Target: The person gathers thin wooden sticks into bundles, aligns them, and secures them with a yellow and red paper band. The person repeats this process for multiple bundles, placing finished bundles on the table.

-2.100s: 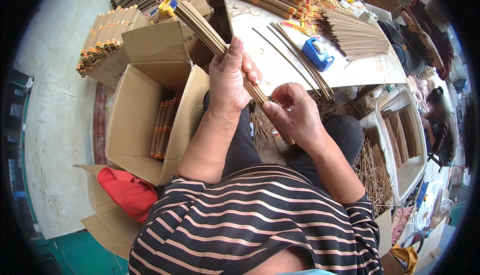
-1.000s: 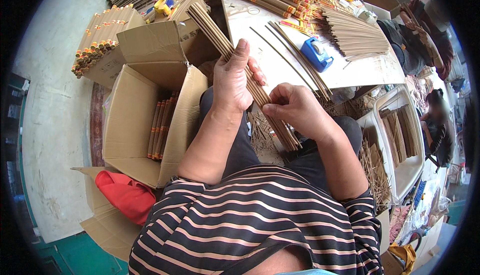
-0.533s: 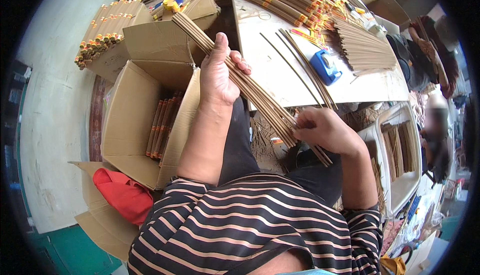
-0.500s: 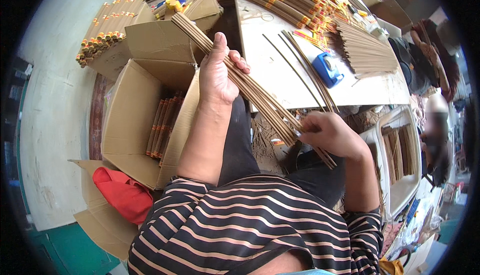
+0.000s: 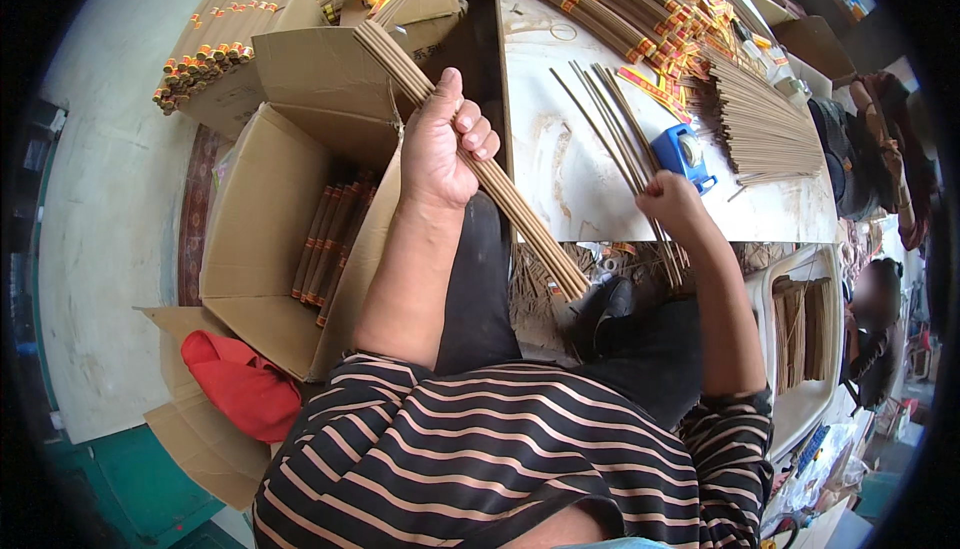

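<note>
got my left hand (image 5: 442, 149) wrapped round a bundle (image 5: 533, 227), probably so nothing slips, right hand (image 5: 673, 202) curled over loose sticks (image 5: 627, 119), pinch unclear

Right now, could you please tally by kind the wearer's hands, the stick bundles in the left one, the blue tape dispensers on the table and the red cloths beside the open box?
Left hand and right hand: 2
Stick bundle: 1
Blue tape dispenser: 1
Red cloth: 1
Total: 5

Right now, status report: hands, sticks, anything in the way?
Left hand closed around stick bundle. Right hand at loose sticks overhanging the table, grip unclear. Blue tape dispenser close by that hand, possibly in the way.
</note>
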### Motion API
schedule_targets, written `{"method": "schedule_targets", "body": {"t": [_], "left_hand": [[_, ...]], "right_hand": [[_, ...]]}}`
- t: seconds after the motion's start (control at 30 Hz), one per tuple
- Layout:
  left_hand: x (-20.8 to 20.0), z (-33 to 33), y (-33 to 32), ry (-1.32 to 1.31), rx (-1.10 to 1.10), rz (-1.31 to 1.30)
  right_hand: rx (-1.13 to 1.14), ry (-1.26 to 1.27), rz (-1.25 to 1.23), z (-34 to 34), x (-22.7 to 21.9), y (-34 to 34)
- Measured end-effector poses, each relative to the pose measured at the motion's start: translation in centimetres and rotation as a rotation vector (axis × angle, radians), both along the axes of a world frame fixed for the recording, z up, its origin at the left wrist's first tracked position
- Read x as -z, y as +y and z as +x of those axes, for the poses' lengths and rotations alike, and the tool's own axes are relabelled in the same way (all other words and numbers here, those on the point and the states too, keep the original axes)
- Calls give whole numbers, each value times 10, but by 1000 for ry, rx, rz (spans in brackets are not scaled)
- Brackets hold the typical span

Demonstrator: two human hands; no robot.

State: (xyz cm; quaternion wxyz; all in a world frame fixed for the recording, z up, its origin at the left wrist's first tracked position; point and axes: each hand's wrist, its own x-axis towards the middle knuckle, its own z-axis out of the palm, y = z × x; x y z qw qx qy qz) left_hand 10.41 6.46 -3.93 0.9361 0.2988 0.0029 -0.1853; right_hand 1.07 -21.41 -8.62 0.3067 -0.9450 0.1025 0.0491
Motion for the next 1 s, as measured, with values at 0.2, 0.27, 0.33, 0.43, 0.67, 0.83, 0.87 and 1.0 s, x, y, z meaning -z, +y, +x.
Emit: {"method": "schedule_targets", "body": {"t": [0.2, 0.27, 0.33, 0.43, 0.67, 0.83, 0.87, 1.0], "left_hand": [[-4, -12, -16, 26, 41, 52], [-7, -18, -22, 44, 9, 86], [-12, -26, -29, 62, -38, 130], [-14, -35, -37, 75, -76, 158], [-33, -50, -29, -51, 126, -56], [-35, -59, -30, -13, 51, 29], [-36, -62, -32, 1, 5, 54], [-41, -66, -30, -3, -20, 68]], "right_hand": [[52, -142, -413, 19, 11, 10], [52, -383, -465, 5, -6, 30], [-2, -550, -189, -15, -31, 63], [-89, -164, 288, -61, -72, 121], [-178, 225, 794, -79, -76, 127], [-133, 142, 685, -90, -71, 137], [-132, 58, 567, -91, -66, 139], [-167, -22, 567, -92, -61, 141]]}}
